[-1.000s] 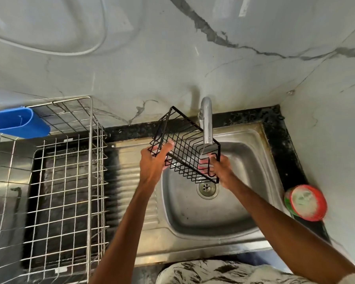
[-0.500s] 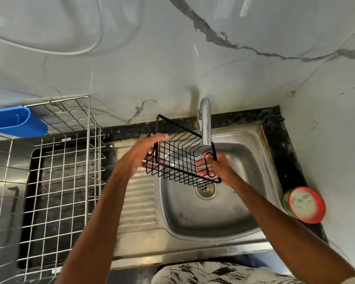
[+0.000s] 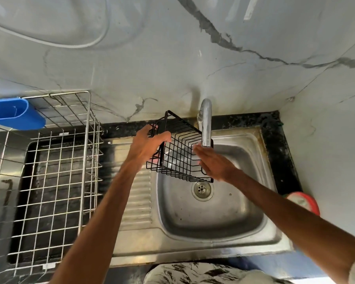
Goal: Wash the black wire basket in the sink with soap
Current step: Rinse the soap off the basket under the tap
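Holding the black wire basket point(image 3: 178, 158) over the steel sink point(image 3: 254, 232), I have my left hand point(image 3: 148, 145) curled around its left end, with the thumb over the frame. The basket is tilted. It hangs above the drain point(image 3: 202, 188), right by the spout of the tap point(image 3: 206, 124). My right hand point(image 3: 215, 162) lies flat against the basket's right side, fingers straight and together, a little blurred. I cannot tell if water runs from the tap. On my left stands a silver wire rack point(image 3: 59, 171) with a blue container point(image 3: 14, 113). At the right, a red-rimmed tub point(image 3: 304, 201) sits on the dark counter point(image 3: 279, 152).
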Action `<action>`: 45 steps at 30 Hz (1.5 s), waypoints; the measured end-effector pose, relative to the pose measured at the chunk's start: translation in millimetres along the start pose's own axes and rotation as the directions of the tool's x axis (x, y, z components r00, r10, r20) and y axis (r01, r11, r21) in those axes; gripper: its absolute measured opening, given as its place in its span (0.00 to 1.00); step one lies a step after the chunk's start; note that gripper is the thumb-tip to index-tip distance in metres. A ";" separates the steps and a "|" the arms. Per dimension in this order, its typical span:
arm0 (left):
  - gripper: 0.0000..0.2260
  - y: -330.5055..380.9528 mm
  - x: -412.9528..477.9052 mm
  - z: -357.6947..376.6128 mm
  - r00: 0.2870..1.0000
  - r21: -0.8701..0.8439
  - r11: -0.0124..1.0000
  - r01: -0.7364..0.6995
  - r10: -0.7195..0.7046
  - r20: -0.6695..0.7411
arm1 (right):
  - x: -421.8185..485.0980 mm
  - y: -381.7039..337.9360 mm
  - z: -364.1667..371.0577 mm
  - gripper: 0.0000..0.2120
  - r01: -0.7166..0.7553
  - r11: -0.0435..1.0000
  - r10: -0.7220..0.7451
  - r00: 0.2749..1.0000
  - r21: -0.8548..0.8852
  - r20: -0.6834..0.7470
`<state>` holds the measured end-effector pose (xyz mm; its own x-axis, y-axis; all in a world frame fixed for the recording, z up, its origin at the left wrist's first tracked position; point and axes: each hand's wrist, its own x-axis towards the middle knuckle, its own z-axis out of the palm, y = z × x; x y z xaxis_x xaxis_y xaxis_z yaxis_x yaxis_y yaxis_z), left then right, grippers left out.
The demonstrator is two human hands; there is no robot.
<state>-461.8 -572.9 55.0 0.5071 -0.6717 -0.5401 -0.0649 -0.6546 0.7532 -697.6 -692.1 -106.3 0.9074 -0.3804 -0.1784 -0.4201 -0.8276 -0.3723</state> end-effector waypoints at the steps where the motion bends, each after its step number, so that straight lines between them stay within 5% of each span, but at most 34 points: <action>1: 0.24 3.1 -1.7 1.0 1.000 0.001 1.000 -0.009 0.009 0.002 | 8.1 6.3 -0.5 0.28 -0.007 0.999 0.010 0.997 -0.038 0.074; 9: 0.51 7.6 -1.9 -3.3 0.995 0.115 0.992 -0.055 0.064 -0.078 | 12.8 -2.2 1.7 0.34 0.100 0.975 -0.048 0.967 -0.200 0.249; 16: 0.51 -3.9 1.8 1.8 0.995 0.156 0.985 -0.073 0.083 -0.056 | -18.3 -13.6 11.1 0.36 0.153 0.986 -0.165 0.904 0.061 0.395; 23: 0.45 9.4 3.1 -3.0 0.985 0.167 0.977 -0.129 0.145 -0.089 | 19.1 2.3 -19.4 0.32 0.039 0.993 -0.007 0.963 -0.115 0.271; 28: 0.41 1.7 6.2 -2.6 0.973 0.130 0.980 -0.152 0.171 -0.152 | 9.1 0.3 4.0 0.30 0.092 0.984 -0.057 0.972 -0.150 0.226; 35: 0.38 -4.2 5.3 1.3 0.975 0.129 0.977 -0.172 0.187 -0.116 | -27.0 -22.9 16.0 0.31 0.030 0.979 -0.089 0.952 0.200 0.292; 45: 0.41 3.5 8.5 -0.6 0.953 0.179 0.945 -0.273 0.291 -0.089 | 19.1 17.5 -6.2 0.30 0.101 0.986 -0.078 0.983 -0.132 0.166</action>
<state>-457.2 -580.7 53.3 0.5403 -0.7997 -0.2617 -0.3530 -0.4977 0.7923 -687.5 -716.4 -110.6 0.9240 -0.2408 -0.2970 -0.3221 -0.9089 -0.2650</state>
